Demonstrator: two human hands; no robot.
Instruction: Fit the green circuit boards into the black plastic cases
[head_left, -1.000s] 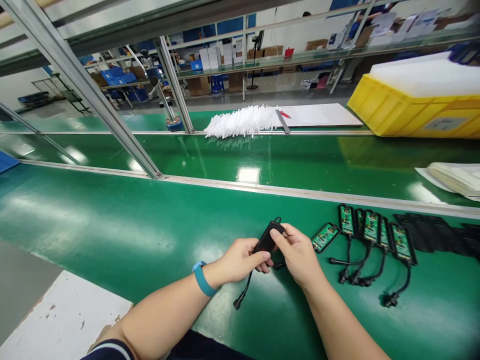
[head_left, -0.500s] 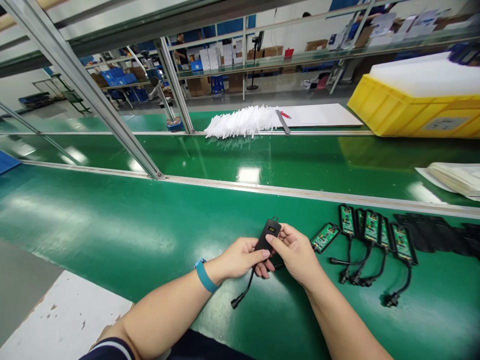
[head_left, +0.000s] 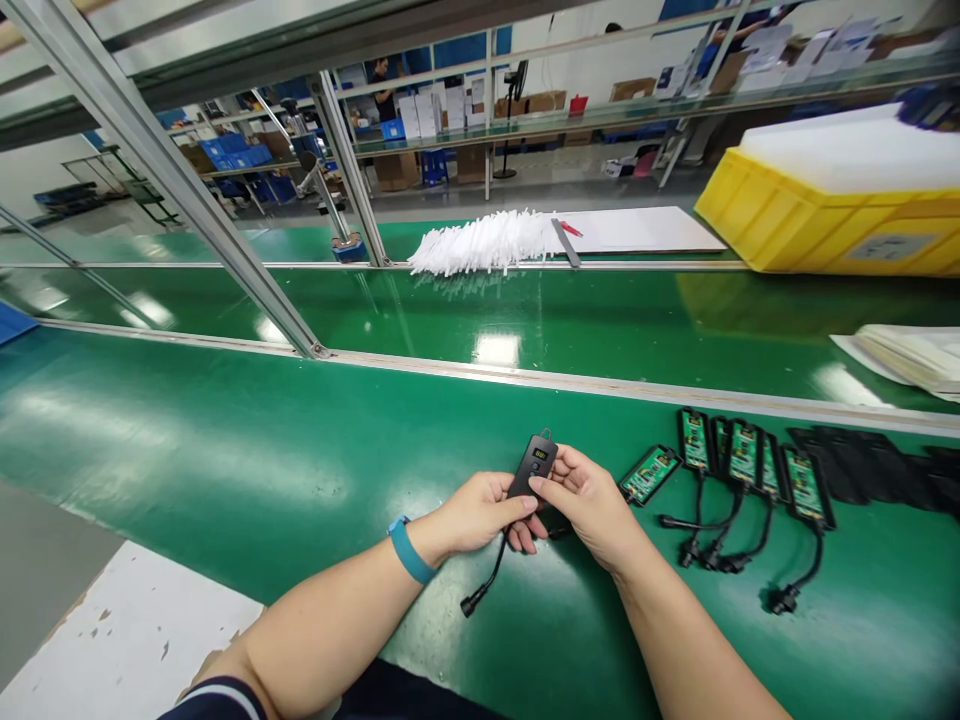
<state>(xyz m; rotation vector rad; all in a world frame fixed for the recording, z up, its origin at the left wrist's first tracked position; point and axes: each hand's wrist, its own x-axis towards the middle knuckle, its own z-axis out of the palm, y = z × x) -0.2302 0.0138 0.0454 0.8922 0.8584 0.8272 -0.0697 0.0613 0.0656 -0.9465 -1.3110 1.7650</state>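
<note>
A black handheld controller (head_left: 534, 462) with a small display, buttons and a hanging loop at its top is held between both hands above the green bench. My left hand (head_left: 484, 515) is closed round its lower left side, thumb across the front. My right hand (head_left: 589, 500) grips the right side, its thumb lying on the front near the buttons. From the lower end a short black cable hangs down to a round connector (head_left: 471, 604). To the right lie several open black housings with green circuit boards (head_left: 742, 455), their cables and plugs (head_left: 786, 598) trailing toward me.
Black cover pieces (head_left: 847, 465) lie at the far right. Beyond the metal rail stand a yellow bin (head_left: 832, 225), a bundle of white strips (head_left: 484, 245) and a white board (head_left: 637, 230) with a metal ruler (head_left: 565, 244). A slanted metal post (head_left: 202, 210) rises on the left.
The controller has tilted slightly and shifted a little left. My right thumb has moved down its front, so more of the buttons show. Both hands keep their hold.
</note>
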